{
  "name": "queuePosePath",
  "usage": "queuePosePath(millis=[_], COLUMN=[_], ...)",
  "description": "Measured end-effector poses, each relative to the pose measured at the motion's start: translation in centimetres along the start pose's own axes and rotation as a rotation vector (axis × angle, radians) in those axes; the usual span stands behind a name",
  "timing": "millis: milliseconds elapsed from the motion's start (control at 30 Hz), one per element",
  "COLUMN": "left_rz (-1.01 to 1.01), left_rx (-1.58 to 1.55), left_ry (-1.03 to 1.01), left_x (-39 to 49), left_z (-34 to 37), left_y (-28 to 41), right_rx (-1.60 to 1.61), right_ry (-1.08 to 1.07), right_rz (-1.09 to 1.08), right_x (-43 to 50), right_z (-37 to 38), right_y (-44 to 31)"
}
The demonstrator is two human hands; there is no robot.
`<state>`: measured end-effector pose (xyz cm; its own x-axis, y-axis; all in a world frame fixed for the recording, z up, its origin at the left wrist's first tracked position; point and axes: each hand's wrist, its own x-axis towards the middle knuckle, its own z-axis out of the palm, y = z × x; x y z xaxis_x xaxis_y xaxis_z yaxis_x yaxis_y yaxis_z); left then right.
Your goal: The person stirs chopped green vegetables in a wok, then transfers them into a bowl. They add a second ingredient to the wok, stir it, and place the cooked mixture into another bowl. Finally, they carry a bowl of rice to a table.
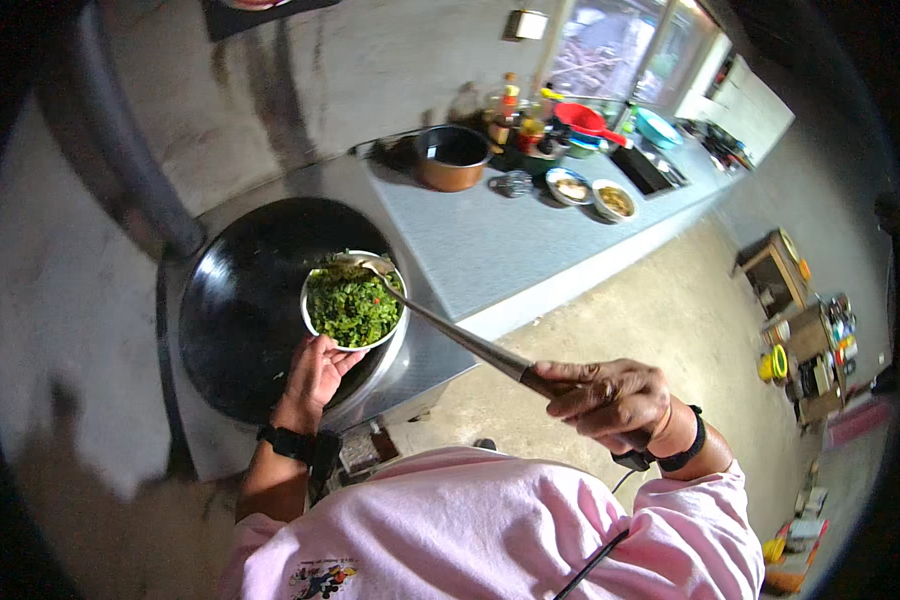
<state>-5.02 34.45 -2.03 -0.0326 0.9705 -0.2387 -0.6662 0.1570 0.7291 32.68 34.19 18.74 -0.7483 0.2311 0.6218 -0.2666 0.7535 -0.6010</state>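
A white bowl [307, 319] full of chopped cooked greens [352, 307] is over the right part of a large black wok [240, 315]. My left hand [321, 369] holds the bowl by its near rim. In my right hand [607, 399] is the handle of a long metal spatula or ladle [457, 335]; its head reaches the far side of the bowl, over the greens. Some dark greens lie at that head, whose exact shape is partly hidden.
The wok sits in a metal-topped stove [420, 375]. Right of it runs a grey counter [450, 247] with a copper-coloured pot [452, 169], two bowls of food [568, 186], bottles [504, 116], a red strainer or ladle [581, 120] and a sink [641, 171].
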Motion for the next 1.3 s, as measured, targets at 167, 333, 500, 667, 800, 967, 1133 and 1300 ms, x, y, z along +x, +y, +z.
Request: queuePosePath(millis=[167,333,500,667,800,967,1133,1300], left_rz=[-0.119,-0.197,-0.343,-0.464,-0.555,-0.663,-0.742,-0.805], left_rx=[0.029,0.039,0.053,0.068,0.129,0.177,0.196,0.178], left_ry=[-0.092,-0.149,-0.217,-0.428,-0.537,-0.618,-0.674,-0.774], left_x=[4.8,8.9,14.1,18.5,21.7,27.2,34.2,42.0], left_z=[8.6,19.7,31.6,42.9,51.8,63.0,74.0,85.2], left_y=[-5.6,-12.8,-21.8,-29.4,-35.3,-44.2,-52.2,-58.6], right_rx=[-0.179,-0.265,-0.451,-0.548,-0.638,-0.768,-0.843,-0.830], right_ry=[-0.017,0.039,0.189,0.318,0.509,0.613,0.700,0.797], right_rz=[0.010,0.013,0.103,0.232,0.335,0.448,0.500,0.465], right_x=[-7.3,-16.7,-26.4,-33.7,-38.5,-44.8,-50.0,-55.2], right_z=[-5.9,-13.0,-19.0,-23.0,-25.6,-31.3,-40.9,-52.3], right_y=[-5.1,-8.5,-12.2,-16.3,-17.7,-17.7,-15.2,-12.7])
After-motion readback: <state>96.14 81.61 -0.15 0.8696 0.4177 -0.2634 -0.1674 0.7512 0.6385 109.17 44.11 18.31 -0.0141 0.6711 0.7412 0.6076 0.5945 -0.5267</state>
